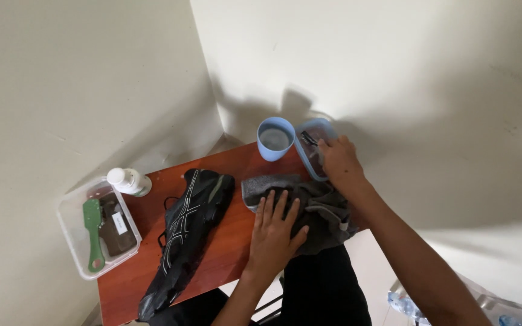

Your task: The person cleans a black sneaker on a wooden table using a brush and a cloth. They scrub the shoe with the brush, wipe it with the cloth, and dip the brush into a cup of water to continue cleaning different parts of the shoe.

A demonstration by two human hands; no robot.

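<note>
My left hand (275,227) lies flat, fingers spread, on a dark grey cloth (324,208) crumpled on a small reddish wooden table (228,241). My right hand (339,160) reaches into a clear plastic container with a blue rim (309,130) at the table's far edge; whether it grips something inside I cannot tell. A blue cup of water (275,139) stands just left of that container. A black running shoe with pale stripes (185,232) lies on its side left of the cloth.
A clear plastic box (74,232) at the table's left end holds a green brush (95,235) and a dark item. A white bottle (127,180) stands beside it. Walls close in behind. Plastic bottles (406,302) lie at lower right.
</note>
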